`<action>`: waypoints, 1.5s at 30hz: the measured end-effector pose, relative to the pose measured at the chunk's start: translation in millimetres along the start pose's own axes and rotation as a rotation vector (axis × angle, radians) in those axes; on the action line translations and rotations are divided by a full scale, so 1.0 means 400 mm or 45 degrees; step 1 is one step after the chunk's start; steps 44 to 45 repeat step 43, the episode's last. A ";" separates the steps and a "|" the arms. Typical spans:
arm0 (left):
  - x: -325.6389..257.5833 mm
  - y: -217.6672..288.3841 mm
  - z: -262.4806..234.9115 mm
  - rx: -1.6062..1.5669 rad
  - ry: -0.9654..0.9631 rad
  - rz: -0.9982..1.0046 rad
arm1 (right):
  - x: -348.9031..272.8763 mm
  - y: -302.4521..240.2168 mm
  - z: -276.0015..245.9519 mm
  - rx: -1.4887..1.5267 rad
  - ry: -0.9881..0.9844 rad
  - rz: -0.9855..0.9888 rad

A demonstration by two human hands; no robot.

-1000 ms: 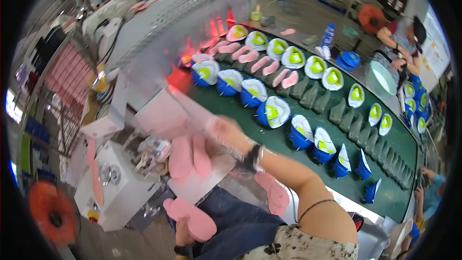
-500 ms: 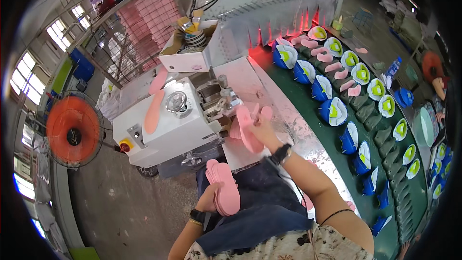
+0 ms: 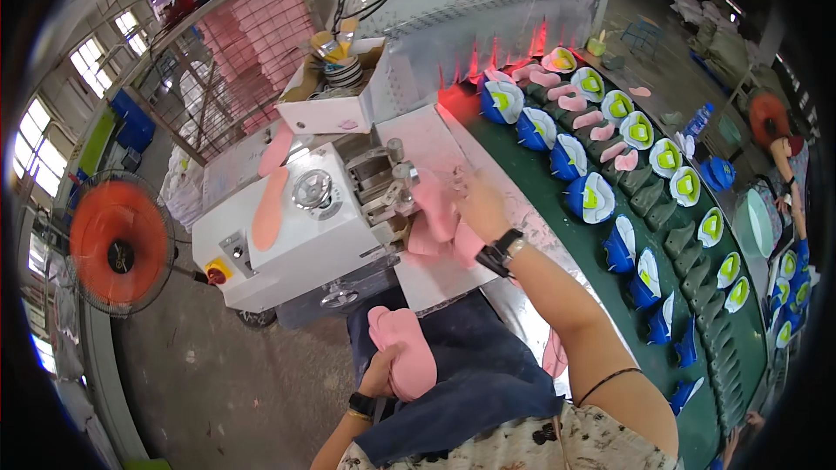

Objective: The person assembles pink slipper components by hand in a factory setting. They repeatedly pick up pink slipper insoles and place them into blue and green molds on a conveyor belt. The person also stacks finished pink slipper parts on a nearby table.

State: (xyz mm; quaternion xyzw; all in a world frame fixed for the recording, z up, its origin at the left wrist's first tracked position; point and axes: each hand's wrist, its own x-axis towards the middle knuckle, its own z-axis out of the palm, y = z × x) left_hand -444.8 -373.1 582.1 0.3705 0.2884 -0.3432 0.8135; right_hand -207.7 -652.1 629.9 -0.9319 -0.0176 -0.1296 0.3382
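Observation:
A stack of pink shoe insoles rests over my lap, with my left hand closed around its left edge. Beside the metal rollers of a white machine, my right hand grips another pink insole by its right edge. Motion smears that insole and the right fingertips. Its far end is close to the rollers; whether it touches them I cannot tell. More pink insoles lie under it on the machine's side table.
A long pink insole lies on the machine's top. Behind stands a white box with brushes. On the right, a green conveyor carries blue-and-white shoe uppers and pink insoles. An orange fan stands at left. Another person's arm shows at far right.
My right hand has shifted the insole from upright in front of the rollers to a tilted place nearer them. The left hand's stack has turned slightly and sits a little lower.

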 end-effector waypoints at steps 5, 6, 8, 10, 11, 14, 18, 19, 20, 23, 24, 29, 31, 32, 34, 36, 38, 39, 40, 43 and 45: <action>-0.007 0.018 0.002 0.080 0.144 0.018 | 0.085 0.014 0.207 0.270 0.130 0.411; -0.003 0.010 -0.006 -0.012 0.096 0.021 | 0.118 0.064 0.240 0.029 -0.003 0.148; 0.004 0.004 -0.022 -0.037 0.113 -0.021 | 0.154 0.023 0.251 0.508 0.212 0.459; -0.018 0.026 0.051 0.014 0.105 -0.002 | 0.179 0.058 0.215 0.656 0.281 0.604; 0.006 0.026 0.048 0.028 0.076 -0.046 | 0.188 0.137 0.188 0.723 0.348 0.604; 0.053 0.019 0.015 0.002 0.064 -0.088 | 0.137 0.323 0.032 0.919 0.533 0.600; 0.053 0.007 0.043 -0.014 0.117 -0.015 | -0.009 0.564 -0.300 0.941 0.666 1.047; 0.062 0.011 0.049 0.014 0.110 -0.020 | -0.069 0.733 -0.346 0.503 0.721 1.002; 0.063 0.011 0.059 0.028 0.120 -0.005 | -0.093 0.821 -0.371 0.332 0.869 1.105; 0.094 0.027 0.105 0.085 0.020 -0.070 | -0.235 1.141 -0.550 -0.036 1.003 1.117; 0.090 0.028 0.115 0.078 0.012 -0.080 | -0.220 1.155 -0.579 -0.047 0.921 1.181; 0.073 0.008 0.119 0.096 0.044 -0.050 | -0.036 0.916 -0.413 0.637 1.067 0.482; 0.072 0.009 0.122 0.114 0.071 -0.058 | -0.042 0.695 -0.303 1.113 0.439 0.406; 0.089 -0.001 0.097 0.030 0.124 -0.028 | -0.074 0.457 -0.272 1.175 0.202 0.527; 0.108 0.029 0.112 0.670 -0.219 0.277 | -0.255 0.289 -0.133 0.773 -0.201 0.178; 0.079 0.062 0.121 1.698 -0.416 1.317 | -0.386 0.053 -0.082 0.772 -0.638 0.187; 0.077 0.067 0.142 1.434 -0.257 0.865 | -0.430 -0.059 -0.069 0.928 -0.560 0.240; 0.068 0.065 0.161 0.907 -0.007 0.489 | -0.428 -0.054 -0.036 1.036 -0.561 0.330; 0.060 0.065 0.171 0.514 0.239 0.154 | -0.427 -0.030 -0.001 1.133 -0.560 0.431; 0.013 0.051 0.118 0.072 0.047 0.111 | -0.320 0.035 0.053 1.332 -0.524 0.633; 0.013 0.051 0.118 0.072 0.047 0.111 | -0.320 0.035 0.053 1.332 -0.524 0.633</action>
